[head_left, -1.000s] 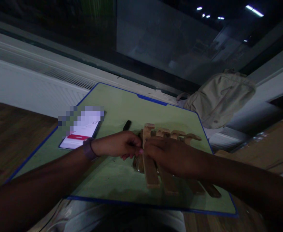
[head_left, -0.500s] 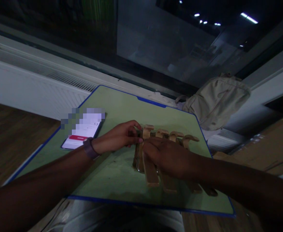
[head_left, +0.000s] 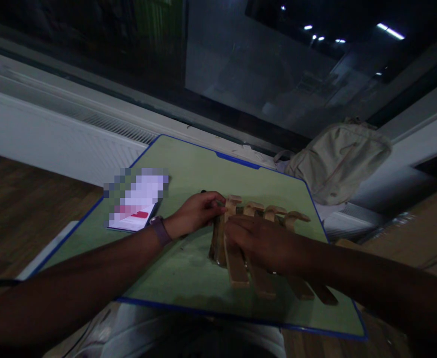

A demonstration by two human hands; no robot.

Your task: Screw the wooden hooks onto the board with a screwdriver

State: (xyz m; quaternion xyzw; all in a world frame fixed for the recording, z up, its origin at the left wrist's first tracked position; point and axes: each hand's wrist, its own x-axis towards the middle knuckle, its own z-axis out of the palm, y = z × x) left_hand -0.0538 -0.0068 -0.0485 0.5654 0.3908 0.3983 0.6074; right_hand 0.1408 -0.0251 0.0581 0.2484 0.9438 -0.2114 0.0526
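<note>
Several pale wooden strips with curved, hook-like upper ends lie side by side across a brown block with a shiny surface. My right hand lies over them, its fingers curled down onto the leftmost wooden strip. My left hand is closed at the upper end of that same strip, thumb and fingertips drawn together against its edge. What they pinch is too dark to make out. A small dark tip shows just behind the left knuckles. A wristband circles my left wrist.
All this sits on a green table with a blue edge. A lit phone lies left of my left hand. Beyond the table are a radiator, a dark window and a beige backpack.
The whole view has shifted slightly, so things appear a little further right. My left fingers have drawn closer together at the strip's upper end; my right hand stays on the strip.
</note>
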